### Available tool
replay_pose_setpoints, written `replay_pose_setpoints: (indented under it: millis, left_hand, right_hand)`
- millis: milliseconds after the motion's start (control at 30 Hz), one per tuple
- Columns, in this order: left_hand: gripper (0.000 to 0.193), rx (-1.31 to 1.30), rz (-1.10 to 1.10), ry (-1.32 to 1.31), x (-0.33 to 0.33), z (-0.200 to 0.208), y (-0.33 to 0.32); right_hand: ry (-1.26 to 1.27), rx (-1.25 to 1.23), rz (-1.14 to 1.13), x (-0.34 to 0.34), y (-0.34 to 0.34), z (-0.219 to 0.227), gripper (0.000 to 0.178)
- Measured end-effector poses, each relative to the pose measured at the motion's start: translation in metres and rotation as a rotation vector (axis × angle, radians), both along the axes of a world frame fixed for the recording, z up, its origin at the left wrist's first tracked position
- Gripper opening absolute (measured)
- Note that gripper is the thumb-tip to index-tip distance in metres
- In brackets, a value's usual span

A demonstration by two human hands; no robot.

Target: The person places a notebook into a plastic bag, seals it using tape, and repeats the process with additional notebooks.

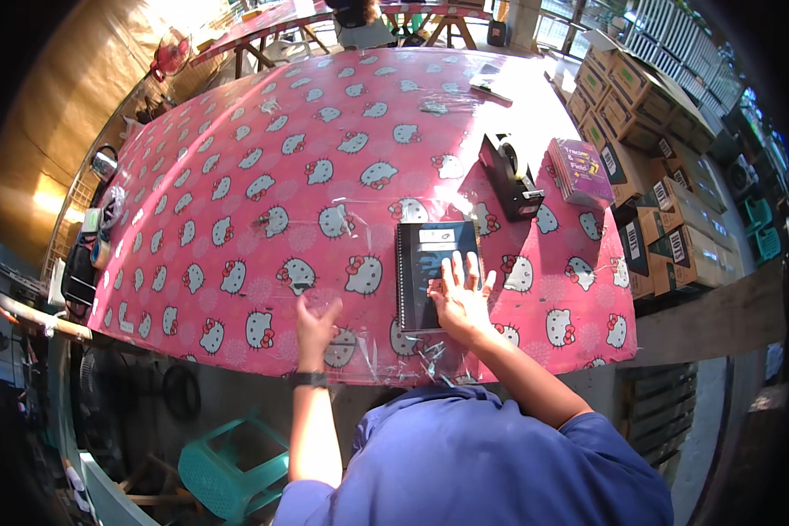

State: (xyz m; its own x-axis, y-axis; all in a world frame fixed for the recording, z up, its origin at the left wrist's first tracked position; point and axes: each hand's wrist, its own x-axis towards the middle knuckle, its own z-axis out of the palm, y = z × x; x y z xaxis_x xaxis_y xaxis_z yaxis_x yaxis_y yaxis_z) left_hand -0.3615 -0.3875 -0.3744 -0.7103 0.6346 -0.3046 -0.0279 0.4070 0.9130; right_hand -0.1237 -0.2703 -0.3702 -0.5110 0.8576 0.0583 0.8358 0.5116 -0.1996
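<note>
A spiral-bound notebook [415, 294] with a dark cover lies flat near the table's front edge, its wire binding along the left side. My right hand [461, 305] rests on its lower right part with fingers spread. To the left of the notebook, my left hand [316, 331] hovers over or touches the tabletop; which one I cannot tell. Its thumb and forefinger are apart, and nothing shows between them. Beyond the notebook to the right stands a black tape dispenser [510, 180]. Crumpled bits of clear tape [431, 358] cling by the front edge.
The table wears a pink cover [237, 202] printed with white cat faces. A stack of purple books [580, 174] sits at the right, and a flat item [491, 86] lies farther back. Cardboard boxes [666, 188] line the right side. A green stool [215, 469] stands lower left.
</note>
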Motion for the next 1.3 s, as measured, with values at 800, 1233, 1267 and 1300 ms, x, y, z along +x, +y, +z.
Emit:
replay_pose_setpoints:
  millis: [800, 1233, 1267, 1300]
  left_hand:
    - [0.061, 0.121, -0.457, 0.294, 0.0, 0.053, 0.238]
    - [0.052, 0.368, -0.849, 0.827, 0.028, -0.015, 0.079]
    - [0.052, 0.366, -0.855, 0.816, 0.028, -0.013, 0.08]
    - [0.057, 0.284, -0.902, 0.943, 0.028, -0.008, 0.081]
  right_hand:
    - [0.544, -0.514, 0.195, -0.018, 0.05, 0.03, 0.022]
    - [0.649, -0.963, 0.241, 0.001, 0.076, 0.038, 0.015]
    - [0.596, -0.786, 0.47, 0.005, 0.082, 0.039, 0.018]
    - [0.536, -0.601, 0.688, 0.008, 0.086, 0.041, 0.024]
